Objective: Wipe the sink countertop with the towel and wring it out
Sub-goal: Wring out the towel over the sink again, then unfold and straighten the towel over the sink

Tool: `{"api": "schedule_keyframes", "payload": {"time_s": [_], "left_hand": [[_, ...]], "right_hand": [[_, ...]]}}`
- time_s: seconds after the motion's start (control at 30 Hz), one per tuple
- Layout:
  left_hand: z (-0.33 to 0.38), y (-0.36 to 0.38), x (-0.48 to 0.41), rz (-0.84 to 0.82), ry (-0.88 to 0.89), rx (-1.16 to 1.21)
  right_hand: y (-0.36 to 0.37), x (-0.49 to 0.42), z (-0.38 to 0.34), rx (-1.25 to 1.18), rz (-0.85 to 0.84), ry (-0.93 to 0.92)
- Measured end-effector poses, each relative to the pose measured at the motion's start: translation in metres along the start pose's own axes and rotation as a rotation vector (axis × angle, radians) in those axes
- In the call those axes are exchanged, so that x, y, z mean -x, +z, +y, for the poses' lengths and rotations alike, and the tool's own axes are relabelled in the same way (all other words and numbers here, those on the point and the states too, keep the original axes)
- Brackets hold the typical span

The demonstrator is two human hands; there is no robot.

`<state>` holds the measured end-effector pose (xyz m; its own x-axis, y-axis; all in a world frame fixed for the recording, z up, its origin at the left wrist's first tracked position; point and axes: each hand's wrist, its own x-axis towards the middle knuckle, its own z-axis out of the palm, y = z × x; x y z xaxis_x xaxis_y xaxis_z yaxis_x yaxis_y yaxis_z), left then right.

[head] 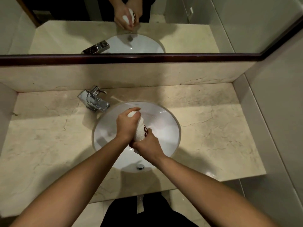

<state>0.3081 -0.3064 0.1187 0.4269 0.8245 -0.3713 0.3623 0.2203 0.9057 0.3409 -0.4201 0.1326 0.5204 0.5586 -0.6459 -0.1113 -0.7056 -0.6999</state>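
Nearest, both forearms reach forward over the front edge of the countertop and meet above the sink, the one landmark worth steering by. Over the basin's middle the right hand is closed in a fist around the near end of the towel, and the left hand is wrapped tight around its far end, fingers curled fully about the cloth. The towel is white with dark red lettering, rolled into a short thick rope held clear of the basin, directly over it.

It looks soft, limp and probably water-heavy, so it should twist easily but could slip through wet palms; gripping at the two ends, as here, gives the most turn. I judge the wringing is under way, with the wiping likely done, though no drips can be made out.

Beyond and left of the sink stands the chrome faucet. Farther back, the mirror repeats the clenched hands.
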Motion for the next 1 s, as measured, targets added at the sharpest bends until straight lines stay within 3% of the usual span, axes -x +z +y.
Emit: {"api": "schedule_keyframes", "payload": {"time_s": [0.17,0.23,0.37,0.57,0.73,0.87,1.0], "left_hand": [[0.015,-0.009,0.004,-0.013,-0.073,0.144],[0.027,-0.014,0.008,-0.074,-0.136,0.184],[0.043,-0.025,0.026,-0.202,-0.152,0.25],[0.063,-0.039,0.046,-0.044,-0.107,0.334],[0.087,-0.045,0.063,0.057,-0.107,0.502],[0.11,-0.045,0.076,0.079,0.005,0.475],[0.131,-0.054,0.084,0.001,-0.019,0.556]], "right_hand": [[-0.013,0.011,-0.012,0.241,0.08,-0.1],[-0.022,0.014,-0.016,0.229,0.097,-0.135],[-0.038,0.028,-0.022,0.029,0.037,-0.175],[-0.067,0.061,-0.034,-0.246,-0.124,-0.232],[-0.086,0.074,-0.043,-0.698,-0.24,-0.189],[-0.092,0.078,-0.048,-0.48,-0.071,-0.178],[-0.099,0.082,-0.059,-0.444,0.049,-0.316]]}}
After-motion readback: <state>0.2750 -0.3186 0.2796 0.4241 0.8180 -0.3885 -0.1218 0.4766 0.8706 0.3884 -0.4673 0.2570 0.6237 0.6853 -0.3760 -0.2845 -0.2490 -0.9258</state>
